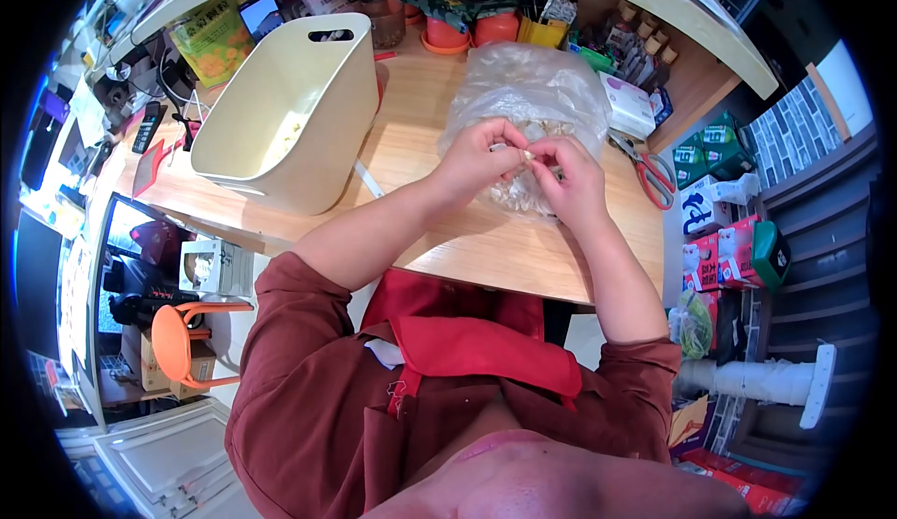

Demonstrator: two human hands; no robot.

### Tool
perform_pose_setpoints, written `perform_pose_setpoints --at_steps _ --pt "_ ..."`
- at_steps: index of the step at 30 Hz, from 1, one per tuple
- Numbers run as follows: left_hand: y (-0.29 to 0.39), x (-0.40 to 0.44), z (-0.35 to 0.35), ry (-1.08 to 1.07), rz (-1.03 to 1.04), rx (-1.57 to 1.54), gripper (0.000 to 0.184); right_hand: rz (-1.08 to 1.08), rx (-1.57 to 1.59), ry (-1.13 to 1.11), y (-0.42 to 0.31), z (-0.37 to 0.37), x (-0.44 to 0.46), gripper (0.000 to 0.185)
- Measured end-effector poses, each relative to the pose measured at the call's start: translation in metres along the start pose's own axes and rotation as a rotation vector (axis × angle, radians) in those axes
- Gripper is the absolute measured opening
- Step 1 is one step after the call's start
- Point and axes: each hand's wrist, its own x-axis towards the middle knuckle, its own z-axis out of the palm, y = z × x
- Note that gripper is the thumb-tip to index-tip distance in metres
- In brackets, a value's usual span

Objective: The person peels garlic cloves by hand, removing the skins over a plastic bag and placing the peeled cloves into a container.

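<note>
My left hand point(478, 162) and my right hand point(572, 183) meet over a clear plastic bag point(533, 80) on the wooden table. Their fingertips pinch a small pale piece point(529, 155) between them; it is too small to name. Below my hands, many small whitish bits point(516, 199) lie in or under the bag's plastic, and I cannot tell which. To the left stands a cream plastic bin point(341, 127) with handle holes. A few small yellowish bits point(293, 132) lie on its bottom.
Scissors point(654, 178) with red and grey handles lie right of the bag, near a white box point(626, 105). Under the shelf point(654, 0) at the back are pots, bottles and a yellow pouch point(210, 41). A red dustpan-like tool point(148, 169) lies far left.
</note>
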Motion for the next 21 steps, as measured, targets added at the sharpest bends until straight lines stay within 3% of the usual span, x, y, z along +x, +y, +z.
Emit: perform_pose_setpoints --at_steps 21 --pt "-0.0061 0.0018 -0.0032 -0.005 0.024 -0.037 0.009 0.084 0.163 0.008 0.006 0.0048 -0.0023 0.019"
